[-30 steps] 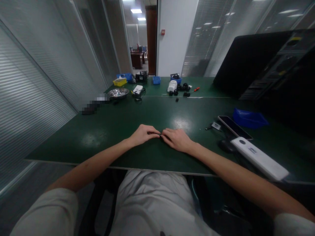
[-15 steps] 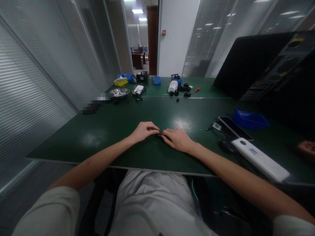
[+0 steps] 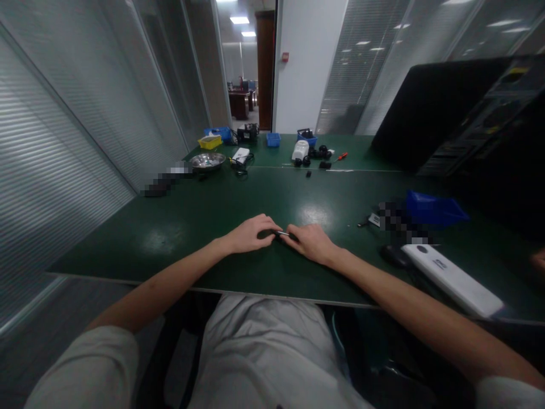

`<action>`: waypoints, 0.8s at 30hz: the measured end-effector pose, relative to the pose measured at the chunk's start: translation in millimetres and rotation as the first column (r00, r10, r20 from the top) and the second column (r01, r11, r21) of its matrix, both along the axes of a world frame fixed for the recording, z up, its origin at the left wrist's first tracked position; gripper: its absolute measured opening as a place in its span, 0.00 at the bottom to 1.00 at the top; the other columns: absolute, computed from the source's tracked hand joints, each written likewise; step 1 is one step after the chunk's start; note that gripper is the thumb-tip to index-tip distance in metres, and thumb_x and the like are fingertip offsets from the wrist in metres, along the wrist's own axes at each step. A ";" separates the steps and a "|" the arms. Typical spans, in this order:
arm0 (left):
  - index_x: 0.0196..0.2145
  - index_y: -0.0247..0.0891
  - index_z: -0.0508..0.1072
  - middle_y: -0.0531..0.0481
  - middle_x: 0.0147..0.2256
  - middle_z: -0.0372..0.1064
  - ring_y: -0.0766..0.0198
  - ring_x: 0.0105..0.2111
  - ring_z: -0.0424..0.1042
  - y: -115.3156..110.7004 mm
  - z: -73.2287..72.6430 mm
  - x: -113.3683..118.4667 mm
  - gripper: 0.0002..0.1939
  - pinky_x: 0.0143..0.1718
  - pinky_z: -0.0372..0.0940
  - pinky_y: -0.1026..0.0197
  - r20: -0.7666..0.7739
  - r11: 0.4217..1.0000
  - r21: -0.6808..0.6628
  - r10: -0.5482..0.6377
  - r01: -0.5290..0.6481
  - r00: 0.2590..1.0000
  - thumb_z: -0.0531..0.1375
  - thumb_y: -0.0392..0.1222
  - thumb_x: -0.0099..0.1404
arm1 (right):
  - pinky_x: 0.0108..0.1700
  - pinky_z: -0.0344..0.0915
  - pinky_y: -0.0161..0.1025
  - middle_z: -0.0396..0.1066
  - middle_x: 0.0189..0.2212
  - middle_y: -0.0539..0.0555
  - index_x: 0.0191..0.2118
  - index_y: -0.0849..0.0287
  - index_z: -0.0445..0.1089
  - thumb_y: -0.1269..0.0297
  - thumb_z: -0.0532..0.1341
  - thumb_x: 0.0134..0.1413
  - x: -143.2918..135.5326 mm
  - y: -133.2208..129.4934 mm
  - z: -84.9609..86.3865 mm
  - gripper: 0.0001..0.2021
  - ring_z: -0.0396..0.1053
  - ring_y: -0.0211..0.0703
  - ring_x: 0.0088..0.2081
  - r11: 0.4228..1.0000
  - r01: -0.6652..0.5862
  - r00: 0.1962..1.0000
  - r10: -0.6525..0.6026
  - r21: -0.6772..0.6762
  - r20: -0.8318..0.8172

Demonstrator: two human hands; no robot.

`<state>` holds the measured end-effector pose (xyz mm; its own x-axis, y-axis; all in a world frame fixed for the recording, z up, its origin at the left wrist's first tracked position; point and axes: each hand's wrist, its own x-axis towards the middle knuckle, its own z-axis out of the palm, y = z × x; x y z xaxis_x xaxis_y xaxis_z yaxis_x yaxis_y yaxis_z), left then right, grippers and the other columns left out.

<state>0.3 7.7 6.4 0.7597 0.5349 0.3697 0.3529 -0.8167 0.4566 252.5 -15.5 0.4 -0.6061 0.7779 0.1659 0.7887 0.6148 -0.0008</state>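
Note:
My left hand point(image 3: 254, 234) is closed on a small black part point(image 3: 265, 233), pinched between thumb and fingers just above the table. My right hand point(image 3: 312, 243) is wrapped round the dark handle of a screwdriver point(image 3: 284, 233). Its thin silver shaft points left and reaches the black part at my left fingertips. Whether the tip sits in the part or only touches it is too small to tell. Most of the handle is hidden by my right fingers.
On the right are a blue tray point(image 3: 434, 208), a white power strip point(image 3: 453, 279), a black mouse point(image 3: 394, 255) and another person's hand point(image 3: 539, 259). Farther back stand a metal bowl point(image 3: 208, 161), a white device point(image 3: 300, 150) and a red screwdriver point(image 3: 342, 156).
The black part and the metal shaft now show more plainly between my hands. My left hand has turned slightly and the right fingers have shifted a little. Most other things stay put.

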 end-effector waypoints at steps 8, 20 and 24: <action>0.50 0.39 0.79 0.41 0.50 0.73 0.54 0.53 0.69 7.7 3.2 -11.2 0.11 0.57 0.63 0.53 -0.050 0.999 0.003 -0.040 0.041 0.998 0.59 0.41 0.74 | 0.32 0.45 0.41 0.79 0.31 0.58 0.38 0.58 0.74 0.49 0.50 0.73 -2.1 -1.6 8.1 0.23 0.73 0.45 0.30 1.000 0.024 0.997 -0.023 -0.016 0.080; 0.58 0.38 0.74 0.44 0.53 0.74 0.59 0.51 0.73 42.0 3.6 -100.0 0.18 0.54 0.65 0.59 -0.108 0.970 -0.054 0.229 -0.236 0.967 0.60 0.41 0.74 | 0.32 0.47 0.39 0.77 0.30 0.55 0.38 0.58 0.74 0.52 0.51 0.73 -0.2 -1.2 11.4 0.20 0.69 0.41 0.28 0.998 -0.023 0.999 0.025 -0.056 0.046; 0.50 0.28 0.77 0.48 0.46 0.76 0.63 0.45 0.71 51.5 8.6 -219.4 0.13 0.50 0.61 0.65 -0.127 0.746 0.021 0.663 -0.666 0.738 0.63 0.33 0.69 | 0.32 0.46 0.39 0.76 0.30 0.54 0.40 0.58 0.73 0.50 0.50 0.73 1.9 1.4 7.3 0.20 0.69 0.41 0.29 0.997 -0.034 0.999 0.033 -0.067 -0.022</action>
<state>-219.1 59.1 15.0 0.2446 0.9278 0.2817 0.8540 -0.3437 0.3906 254.4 -14.1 7.7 -0.6288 0.7672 0.1266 0.7672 0.6386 -0.0593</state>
